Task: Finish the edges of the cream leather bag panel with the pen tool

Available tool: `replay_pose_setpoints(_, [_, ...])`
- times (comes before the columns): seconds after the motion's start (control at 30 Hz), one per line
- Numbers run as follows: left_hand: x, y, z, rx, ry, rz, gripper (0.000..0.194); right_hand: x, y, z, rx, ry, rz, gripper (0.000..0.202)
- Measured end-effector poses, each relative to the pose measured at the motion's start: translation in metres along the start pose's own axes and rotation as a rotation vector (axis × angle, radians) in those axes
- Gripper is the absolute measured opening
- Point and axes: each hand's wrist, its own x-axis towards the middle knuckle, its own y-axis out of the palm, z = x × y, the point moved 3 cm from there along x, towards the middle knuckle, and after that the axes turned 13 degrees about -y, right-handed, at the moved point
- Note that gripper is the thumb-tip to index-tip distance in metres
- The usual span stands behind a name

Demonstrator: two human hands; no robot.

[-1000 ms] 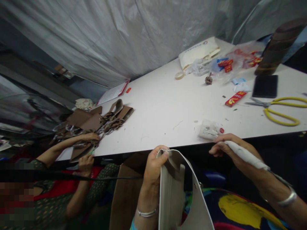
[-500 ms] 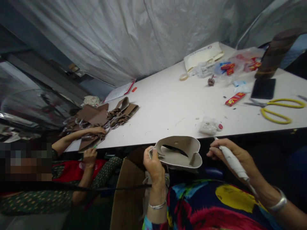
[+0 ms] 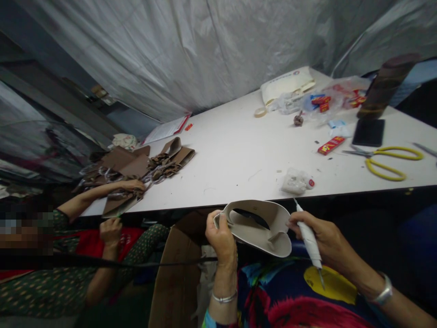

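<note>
My left hand (image 3: 221,237) pinches the left end of a beige leather-like piece (image 3: 261,239), which is bent into an open loop over my lap, just off the table's front edge. In my right hand (image 3: 317,232) is a thin pointed tool with a white-wrapped handle (image 3: 310,239), a slim metal tip showing at each end. The fingertips of that hand meet the right edge of the beige piece; whether they grip it I cannot tell. A small clear bag of whitish bits (image 3: 295,181) lies on the table just beyond the tool's upper tip.
On the white table (image 3: 225,168) lie yellow-handled scissors (image 3: 385,161), a black phone (image 3: 368,132), a red box (image 3: 331,145) and a tape roll (image 3: 260,112). A dark bottle (image 3: 385,86) stands behind. A co-worker's hands (image 3: 131,184) handle brown pieces (image 3: 128,161) at left. A cardboard box (image 3: 174,278) stands below.
My right hand has moved left with the tool, up to the right edge of the beige piece. The tool stands more upright. The piece's right end has tilted down slightly.
</note>
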Motion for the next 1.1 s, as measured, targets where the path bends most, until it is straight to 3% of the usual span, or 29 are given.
replay_pose_setpoints(0.17, [0.003,0.0,0.004,0.024,0.01,0.008,0.022,0.001,0.004,0.008,-0.074,-0.007,0.113,0.02])
replay_pose_setpoints(0.33, [0.002,-0.004,0.005,0.033,-0.012,0.013,0.019,-0.001,0.022,0.007,-0.132,-0.058,0.192,0.026])
replay_pose_setpoints(0.5, [0.003,-0.02,0.007,0.078,-0.024,0.0,0.017,-0.006,0.034,-0.004,-0.034,-0.101,0.129,0.03])
replay_pose_setpoints(0.73, [0.0,-0.043,0.01,0.209,-0.046,0.077,0.019,0.002,0.03,0.009,0.054,-0.112,0.021,0.023])
replay_pose_setpoints(0.9, [-0.003,-0.049,0.008,0.237,-0.048,0.07,0.018,0.001,0.031,0.009,-0.003,-0.16,0.068,0.025])
replay_pose_setpoints(1.1, [-0.007,-0.052,0.008,0.271,-0.034,0.08,0.016,-0.014,0.038,-0.016,-0.141,-0.205,0.125,0.041])
